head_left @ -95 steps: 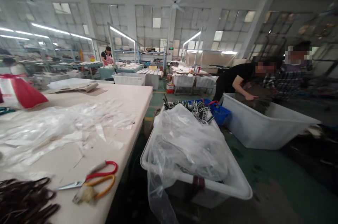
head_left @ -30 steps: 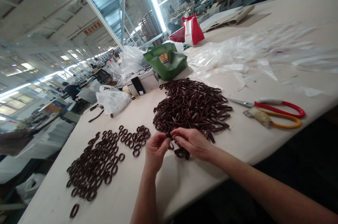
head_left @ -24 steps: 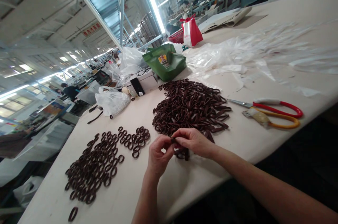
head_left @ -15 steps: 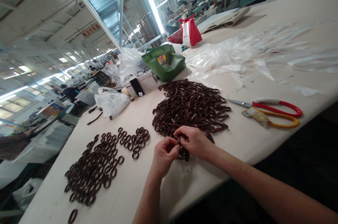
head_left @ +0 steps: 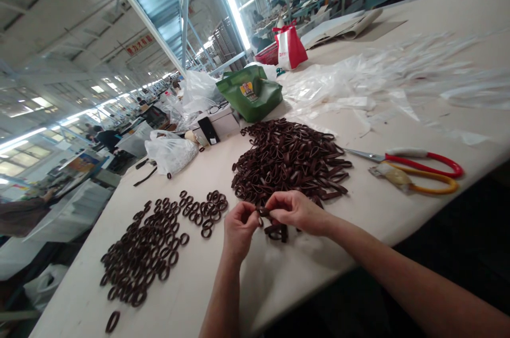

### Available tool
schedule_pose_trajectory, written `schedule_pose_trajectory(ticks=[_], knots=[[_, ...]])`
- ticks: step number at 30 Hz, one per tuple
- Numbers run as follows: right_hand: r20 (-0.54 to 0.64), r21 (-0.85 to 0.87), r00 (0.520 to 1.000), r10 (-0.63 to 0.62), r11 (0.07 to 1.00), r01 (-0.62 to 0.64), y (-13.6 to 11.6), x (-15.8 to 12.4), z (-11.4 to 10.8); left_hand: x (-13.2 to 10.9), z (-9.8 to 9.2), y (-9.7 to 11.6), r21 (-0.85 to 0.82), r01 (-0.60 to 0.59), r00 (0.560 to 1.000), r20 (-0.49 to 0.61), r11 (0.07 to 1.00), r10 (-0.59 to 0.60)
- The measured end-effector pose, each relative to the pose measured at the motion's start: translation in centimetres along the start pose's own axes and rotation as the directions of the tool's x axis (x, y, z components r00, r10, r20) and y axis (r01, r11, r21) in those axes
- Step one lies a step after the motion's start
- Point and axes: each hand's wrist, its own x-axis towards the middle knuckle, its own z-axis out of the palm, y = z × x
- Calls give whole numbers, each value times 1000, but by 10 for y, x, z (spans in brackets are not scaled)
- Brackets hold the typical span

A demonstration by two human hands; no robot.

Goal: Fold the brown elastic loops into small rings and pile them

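Note:
A small dark brown leather loop (head_left: 262, 211) is pinched between my two hands, low over the table. My left hand (head_left: 240, 226) grips its left end with thumb and fingertips. On the other end, the fingers of my right hand (head_left: 295, 211) are closed. A few more brown loops (head_left: 277, 232) lie just beneath my hands. Right behind them is a big heap of flattened, elongated brown loops (head_left: 290, 157). Over to the left, many rounder, open brown rings (head_left: 145, 247) are spread on the table, a single ring (head_left: 112, 322) apart near the front.
Scissors (head_left: 424, 163) with red and yellow handles lie right of the heap. Behind stand a green bag (head_left: 253, 96), a black phone (head_left: 209, 131) and a white plastic bag (head_left: 171, 152). Clear plastic sheeting (head_left: 358, 80) covers the back right. A person (head_left: 107, 138) is far left.
My hands have drawn slightly apart, the left one shifting left. The loop between them now shows more clearly, as do the loops beneath. The whole view has shifted slightly.

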Motion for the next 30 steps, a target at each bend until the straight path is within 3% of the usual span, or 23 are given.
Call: schedule_pose_trajectory(ticks=[3,9,14,21,25,30], knots=[[40,8,998,-56,998,56,-1,0,-1,1,-2,-2,-45,-22,1000,13,999,23],[-107,-230,975,-194,959,165,-1,2,5,-2,8,-8,-28,7,999,53,1000,-5],[-216,-406,967,-137,913,39,-4,-2,14,-5,19,-15,27,0,999,38,1000,-1],[-342,-531,940,2,825,-195,-7,-2,24,-8,22,-15,300,-83,982,-138,950,129],[-340,-524,939,41,821,-226,-5,1,23,-9,25,-10,413,-128,966,-155,902,208],[-355,-390,932,68,896,-214,-2,2,19,-11,30,-11,472,-171,959,-121,865,256]])
